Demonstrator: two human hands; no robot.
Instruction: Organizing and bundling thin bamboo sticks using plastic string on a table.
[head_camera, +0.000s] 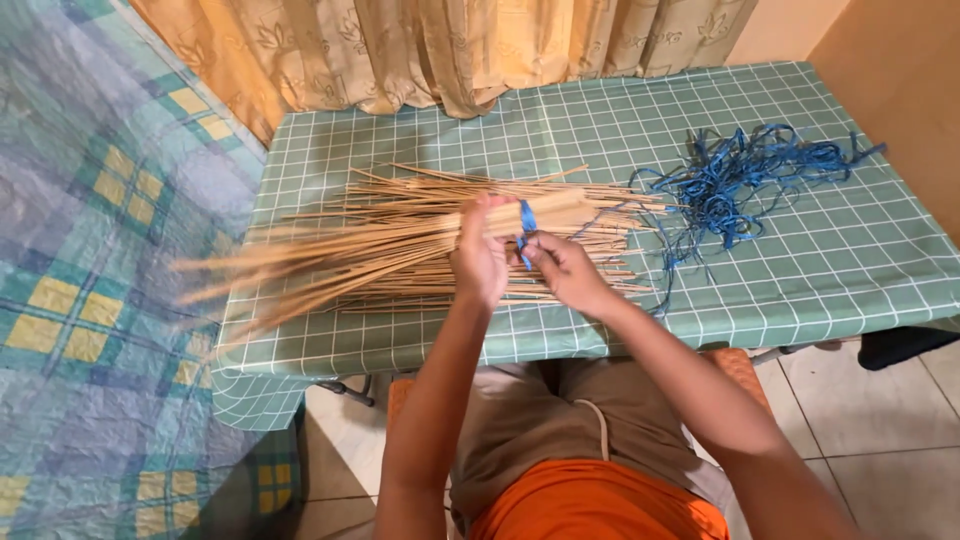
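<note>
the left hand (480, 255) was closed around a bundle of thin tan sticks (400, 240) held just above the surface (820, 270), while the right hand (562, 268) pinched the blue plastic strip (526, 228) wrapped round it. as a judgement, a firm left grip and a taut strip would serve the binding best. loose sticks (400, 295) lay beneath; a tangle of blue strips (745, 175) sat apart. no containers showed.

— Does any package, label, sign or screen show anywhere, from twelve o'clock round to six?

— None shows; no wrapper, tag, notice or display appears at any hour of the view.
</note>
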